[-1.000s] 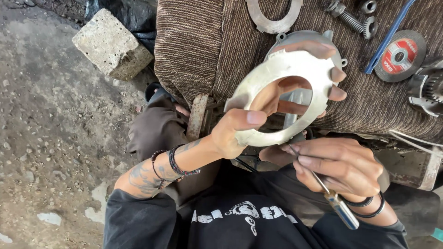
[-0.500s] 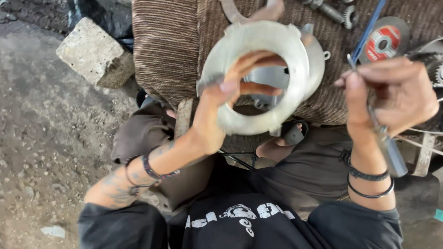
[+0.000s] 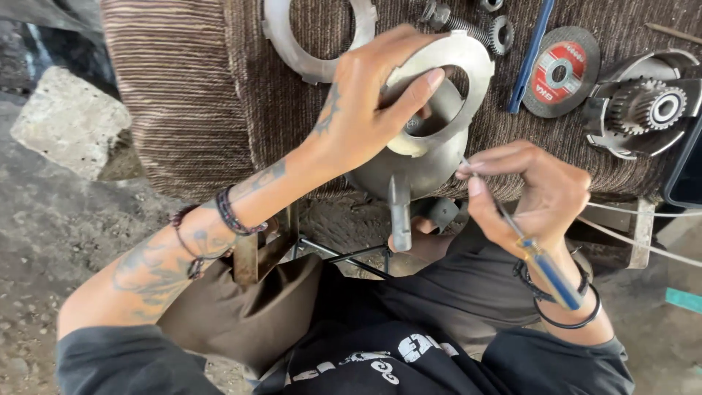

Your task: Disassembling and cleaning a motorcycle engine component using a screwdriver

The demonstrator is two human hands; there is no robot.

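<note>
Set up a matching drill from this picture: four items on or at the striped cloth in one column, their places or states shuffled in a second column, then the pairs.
Things
1. round grey metal plate with a centre hole
2. blue-handled screwdriver
3. red-labelled grinding disc
4. rough grey stone block

Places or states
A. lying flat on the cloth, untouched
B. on the ground, left of the cloth
C. gripped by the left hand
D. held in the right hand

Pairs: 1-C, 2-D, 3-A, 4-B

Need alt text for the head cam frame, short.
A person's left hand grips a flat metal ring plate against a rounded metal housing, while the right hand holds a blue-handled screwdriver with its tip at the housing's edge. Behind them, a striped cloth carries a red-labelled grinding disc, a gear assembly and bolts.
</note>
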